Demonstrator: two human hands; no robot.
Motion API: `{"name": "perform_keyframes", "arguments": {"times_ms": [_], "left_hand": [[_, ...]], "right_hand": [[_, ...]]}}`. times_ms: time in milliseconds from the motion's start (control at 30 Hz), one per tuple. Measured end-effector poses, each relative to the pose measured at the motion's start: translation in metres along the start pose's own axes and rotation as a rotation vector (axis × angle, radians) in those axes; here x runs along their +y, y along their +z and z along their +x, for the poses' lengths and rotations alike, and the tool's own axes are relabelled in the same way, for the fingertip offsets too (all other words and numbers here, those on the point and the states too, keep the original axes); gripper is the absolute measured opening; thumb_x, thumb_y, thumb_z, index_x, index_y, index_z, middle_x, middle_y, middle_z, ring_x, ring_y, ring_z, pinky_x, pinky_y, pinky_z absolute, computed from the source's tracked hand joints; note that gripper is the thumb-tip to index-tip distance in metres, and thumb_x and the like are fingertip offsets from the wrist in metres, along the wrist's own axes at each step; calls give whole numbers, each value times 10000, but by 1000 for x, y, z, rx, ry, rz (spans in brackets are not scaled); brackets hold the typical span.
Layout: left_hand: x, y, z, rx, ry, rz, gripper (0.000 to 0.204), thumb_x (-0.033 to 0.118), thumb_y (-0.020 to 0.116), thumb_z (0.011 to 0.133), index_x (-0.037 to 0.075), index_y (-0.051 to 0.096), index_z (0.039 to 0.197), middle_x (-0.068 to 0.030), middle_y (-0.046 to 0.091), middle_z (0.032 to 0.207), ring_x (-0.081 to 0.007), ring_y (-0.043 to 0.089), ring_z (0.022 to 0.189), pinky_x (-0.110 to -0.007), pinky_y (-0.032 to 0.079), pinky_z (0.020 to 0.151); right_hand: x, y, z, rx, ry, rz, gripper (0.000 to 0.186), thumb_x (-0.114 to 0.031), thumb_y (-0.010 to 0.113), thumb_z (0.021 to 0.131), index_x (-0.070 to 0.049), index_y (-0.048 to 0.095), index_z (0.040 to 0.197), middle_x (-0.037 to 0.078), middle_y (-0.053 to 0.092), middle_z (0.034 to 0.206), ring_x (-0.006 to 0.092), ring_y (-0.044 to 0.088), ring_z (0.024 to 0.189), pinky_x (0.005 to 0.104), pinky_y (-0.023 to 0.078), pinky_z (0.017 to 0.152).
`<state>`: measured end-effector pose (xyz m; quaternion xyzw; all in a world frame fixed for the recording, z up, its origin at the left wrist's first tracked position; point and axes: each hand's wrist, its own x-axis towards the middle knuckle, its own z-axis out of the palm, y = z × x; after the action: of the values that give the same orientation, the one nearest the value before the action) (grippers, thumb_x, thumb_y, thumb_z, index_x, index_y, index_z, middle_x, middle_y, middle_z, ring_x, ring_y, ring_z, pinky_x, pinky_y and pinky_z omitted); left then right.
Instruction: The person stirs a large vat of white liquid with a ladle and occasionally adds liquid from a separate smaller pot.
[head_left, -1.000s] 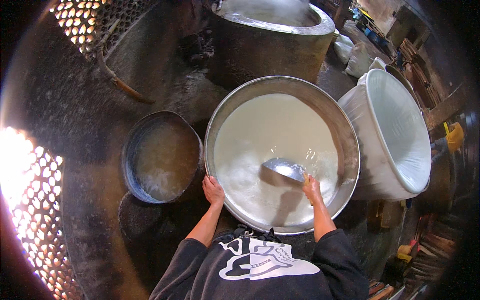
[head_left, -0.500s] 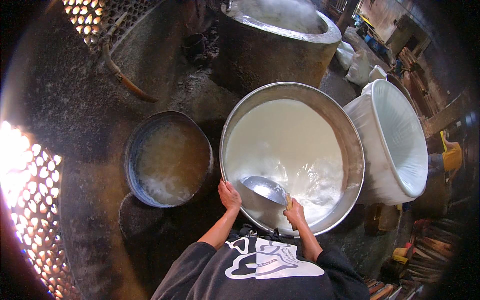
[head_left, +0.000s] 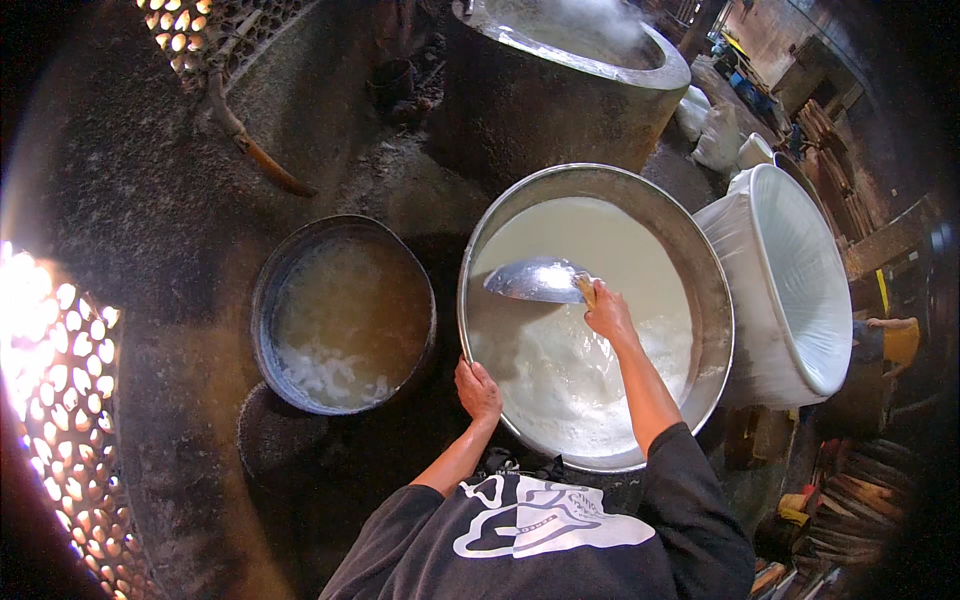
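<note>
A wide metal vat (head_left: 708, 290) stands before me with milky white liquid (head_left: 570, 232) inside, foamy at the near side. My right hand (head_left: 608, 312) is closed around the short wooden handle of a big metal ladle (head_left: 533, 278). The ladle's shiny rounded bowl is above the liquid, pointing left; whether it carries any liquid cannot be made out. At the vat's near left edge, my left hand (head_left: 478, 390) grips the rim, its thumb side up.
A dark round tub (head_left: 262, 325) of cloudy brownish liquid stands left. A cloth-lined large tub (head_left: 735, 270) adjoins the vat on the right. Beyond is a steaming masonry cauldron (head_left: 560, 110). A curved handle (head_left: 262, 160) juts out far left; firewood (head_left: 860, 500) lies lower right.
My right hand has moved away from me and risen with the ladle, from near the vat's front edge toward its middle. My left hand stays on the rim. The foam has spread.
</note>
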<state>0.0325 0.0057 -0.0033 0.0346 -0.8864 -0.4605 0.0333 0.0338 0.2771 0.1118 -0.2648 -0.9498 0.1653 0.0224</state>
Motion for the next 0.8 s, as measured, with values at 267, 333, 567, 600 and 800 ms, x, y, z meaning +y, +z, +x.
{"name": "perform_keyframes", "arguments": {"times_ms": [267,333,567,600,800], "left_hand": [[-3,2,0,38,29,85,402,256,418,949,-39,466,1217,-244,537,1137,-401,502,1063,-466,396,912],[-4,1,1,33,42,71,408,255,419,948,-43,463,1223,-249,536,1139,-403,503,1064,-464,394,917],[-7,3,5,41,16,116,420,266,405,957,-49,477,1225,-255,539,1146,-401,503,1076,-457,384,940],[-8,4,5,46,32,121,423,269,403,958,-51,476,1225,-256,540,1144,-402,502,1077,-457,383,942],[-5,4,5,71,55,149,437,289,386,960,-54,488,1213,-265,539,1138,-411,497,1075,-462,377,944]], "right_hand": [[52,53,-34,-242,132,-39,358,-76,598,710,0,567,1058,239,645,936,419,618,902,485,511,803],[71,63,-56,-245,171,-35,351,-72,596,710,2,569,1052,243,644,939,422,618,904,486,511,805],[130,69,-135,-283,179,-43,320,-77,572,713,0,564,1024,254,640,949,432,613,906,504,502,799],[142,71,-147,-272,234,-13,321,-72,578,709,-1,565,1022,255,639,952,430,613,907,504,502,799],[190,40,-214,-286,273,-2,354,-55,582,698,-9,565,1048,261,635,952,433,610,911,501,496,804]]}}
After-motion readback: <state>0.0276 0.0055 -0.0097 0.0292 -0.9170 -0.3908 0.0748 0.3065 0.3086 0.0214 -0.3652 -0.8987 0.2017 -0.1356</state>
